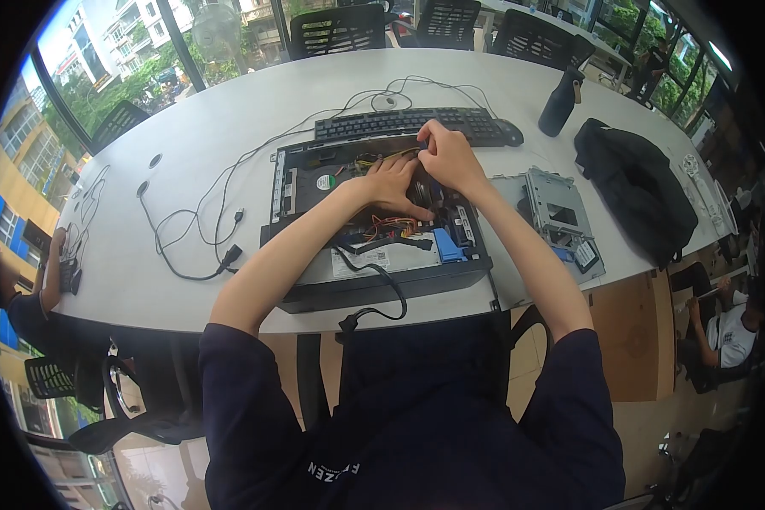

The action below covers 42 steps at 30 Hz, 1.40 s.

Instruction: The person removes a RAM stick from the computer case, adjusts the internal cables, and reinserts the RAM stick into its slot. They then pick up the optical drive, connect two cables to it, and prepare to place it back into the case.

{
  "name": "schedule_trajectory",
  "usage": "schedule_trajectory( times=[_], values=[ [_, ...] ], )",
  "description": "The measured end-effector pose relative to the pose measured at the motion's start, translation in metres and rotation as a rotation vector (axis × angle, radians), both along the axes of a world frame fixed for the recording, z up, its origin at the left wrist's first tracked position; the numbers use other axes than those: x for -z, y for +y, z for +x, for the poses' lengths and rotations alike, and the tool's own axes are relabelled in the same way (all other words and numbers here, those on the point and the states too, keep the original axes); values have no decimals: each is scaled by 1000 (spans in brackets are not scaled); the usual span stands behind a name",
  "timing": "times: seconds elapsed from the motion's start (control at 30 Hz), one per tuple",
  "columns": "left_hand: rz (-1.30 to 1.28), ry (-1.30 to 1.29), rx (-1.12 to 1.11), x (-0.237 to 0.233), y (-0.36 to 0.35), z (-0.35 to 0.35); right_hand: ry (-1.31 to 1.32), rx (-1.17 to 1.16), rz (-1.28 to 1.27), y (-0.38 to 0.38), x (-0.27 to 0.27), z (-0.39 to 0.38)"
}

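An opened black desktop computer case (382,296) lies flat on the table before me, its inside facing up. My left hand (389,185) reaches into it, fingers spread over the inner parts and some coloured wires. Just to its right, my right hand (450,161) is closed, thumb and fingers pinched above the far side of the case. What those fingers grip is too small to make out. Orange and red wires (391,225) run below the left hand. A blue plastic piece (449,246) sits at the near right, and a black cable (391,280) hangs over the front edge.
Behind the case are a keyboard (408,125) and a mouse (508,132). A metal drive bracket (557,208) lies to the right, near a dark bottle (561,102) and a black bag (633,183). Loose cables (197,217) spread leftward. Another person (34,293) sits at the far left.
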<state>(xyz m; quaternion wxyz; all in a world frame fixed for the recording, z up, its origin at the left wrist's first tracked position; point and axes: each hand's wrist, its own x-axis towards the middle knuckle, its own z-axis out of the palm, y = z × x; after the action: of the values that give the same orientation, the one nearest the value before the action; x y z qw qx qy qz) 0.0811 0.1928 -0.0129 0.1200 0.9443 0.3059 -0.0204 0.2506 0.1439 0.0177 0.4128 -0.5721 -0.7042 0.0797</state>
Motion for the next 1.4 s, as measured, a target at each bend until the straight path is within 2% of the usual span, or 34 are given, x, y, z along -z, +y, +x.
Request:
schedule_trajectory(
  times=[0.17, 0.27, 0.6, 0.67, 0.8, 1.0, 1.13, 1.2, 1.23, 1.27, 1.33, 1.4],
  values=[
    [-27, -2, 24, 6, 9, 2, 8, 6, -3, -1, 0, -1],
    [-78, -120, 10, 12, 18, 3, 0, 14, 17, -1, 1, -1],
    [60, -115, 21, 12, 9, 0, -37, 37, 21, -3, -1, -2],
    [68, -116, 17, 12, 7, 1, -68, 43, -64, -7, -6, -4],
    [54, -128, -21, 10, 3, 3, -60, 45, -80, -6, -5, -3],
    [71, -124, -35, 10, -1, 6, -77, 17, 47, -2, 4, -1],
    [72, -101, -4, 0, 1, 0, -38, 29, -34, -7, -4, -3],
    [12, -142, 71, 3, 31, -3, -32, 39, -96, -6, -11, -2],
    [-58, -176, 148, 6, 41, -7, -89, 25, -100, -6, -10, -1],
    [84, -292, 152, 15, 45, -13, -144, 9, -110, -7, -6, -1],
    [64, -177, 59, 6, 44, -19, -214, 5, -161, -4, -5, 0],
    [82, -174, 15, 1, 34, -20, -333, -35, -193, -4, -4, -1]
  ],
)
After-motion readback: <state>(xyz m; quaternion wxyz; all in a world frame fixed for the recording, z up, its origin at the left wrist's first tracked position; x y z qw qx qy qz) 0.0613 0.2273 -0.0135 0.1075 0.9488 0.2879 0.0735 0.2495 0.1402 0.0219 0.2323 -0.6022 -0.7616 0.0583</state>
